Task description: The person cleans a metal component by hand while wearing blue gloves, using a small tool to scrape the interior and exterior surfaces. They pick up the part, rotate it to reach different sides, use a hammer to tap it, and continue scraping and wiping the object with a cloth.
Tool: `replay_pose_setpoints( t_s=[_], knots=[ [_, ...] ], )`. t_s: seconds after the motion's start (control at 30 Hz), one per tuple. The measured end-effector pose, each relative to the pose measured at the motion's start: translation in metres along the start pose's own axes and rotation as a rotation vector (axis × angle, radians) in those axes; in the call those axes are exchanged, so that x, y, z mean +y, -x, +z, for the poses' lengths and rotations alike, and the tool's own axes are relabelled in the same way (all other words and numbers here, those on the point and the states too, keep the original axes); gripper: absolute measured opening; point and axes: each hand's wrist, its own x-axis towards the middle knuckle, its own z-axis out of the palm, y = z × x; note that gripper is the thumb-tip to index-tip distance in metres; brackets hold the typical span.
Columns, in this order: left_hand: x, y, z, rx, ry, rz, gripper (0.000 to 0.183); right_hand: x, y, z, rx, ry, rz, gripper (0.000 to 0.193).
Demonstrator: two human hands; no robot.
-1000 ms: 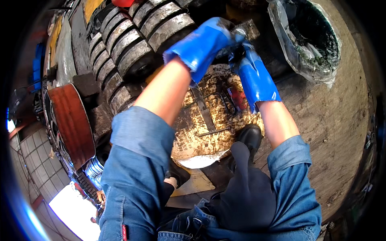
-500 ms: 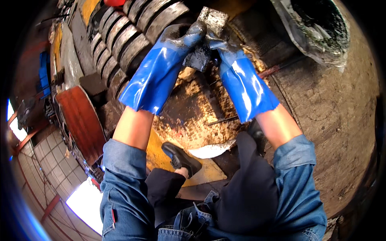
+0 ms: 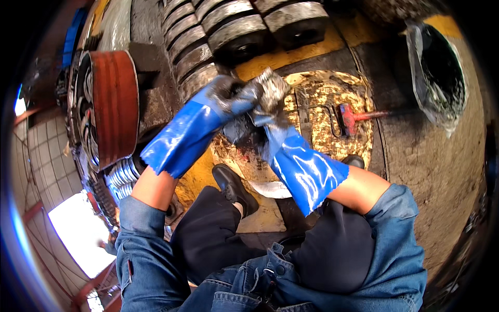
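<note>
Both my hands wear long blue rubber gloves, blackened with grease at the fingers. Between them is a blocky, greasy metal part, its worn silvery end (image 3: 271,88) pointing up and away from me. A dark lower end (image 3: 238,131) shows below the gloves. My left hand (image 3: 228,96) is closed round the part from the left, thumb toward the silvery end. My right hand (image 3: 275,127) grips it from the right and below, its fingers partly hidden and blurred. The part is held above a round, stained yellowish board (image 3: 358,88) on the floor.
A red-headed hammer (image 3: 347,118) lies on the board. Beyond my left hand stand rows of stacked curved metal blocks (image 3: 228,21). A bin lined with clear plastic (image 3: 420,78) is at the far right. A large red drum-shaped piece (image 3: 117,109) stands at left.
My view has shifted, bringing the hammer and more of the board into sight. Both hands still hold the part, now nearer my body, with my right forearm angled more across to the left.
</note>
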Motion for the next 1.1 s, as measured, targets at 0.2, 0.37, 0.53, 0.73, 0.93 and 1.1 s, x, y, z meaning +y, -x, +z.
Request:
replay_pose_setpoints(
  t_s=[0.2, 0.37, 0.53, 0.73, 0.93, 1.1],
  knots=[
    [-0.07, 0.017, -0.014, -0.126, -0.269, -0.082, 0.062, 0.018, -0.006, 0.054, -0.274, 0.323, 0.047, 0.058],
    [-0.123, 0.026, -0.017, -0.147, -0.55, 0.271, 0.067, 0.087, 0.0, 0.118, -0.06, 0.136, -0.014, 0.033],
    [-0.114, 0.02, -0.04, -0.041, -0.323, -0.09, 0.046, 0.07, -0.035, 0.107, -0.19, -0.615, 0.4, 0.03],
    [-0.235, 0.031, -0.076, 0.444, 0.431, 0.073, 0.016, 0.085, -0.072, 0.112, -0.116, -1.023, 0.69, 0.025],
    [-0.252, 0.061, -0.068, 0.39, 0.563, -0.094, 0.038, 0.134, -0.102, 0.094, -0.202, 0.017, 0.304, 0.026],
    [-0.235, 0.082, -0.066, 0.32, 0.665, -0.13, 0.041, 0.082, -0.083, 0.039, -0.041, -0.242, 0.639, 0.043]
  ],
)
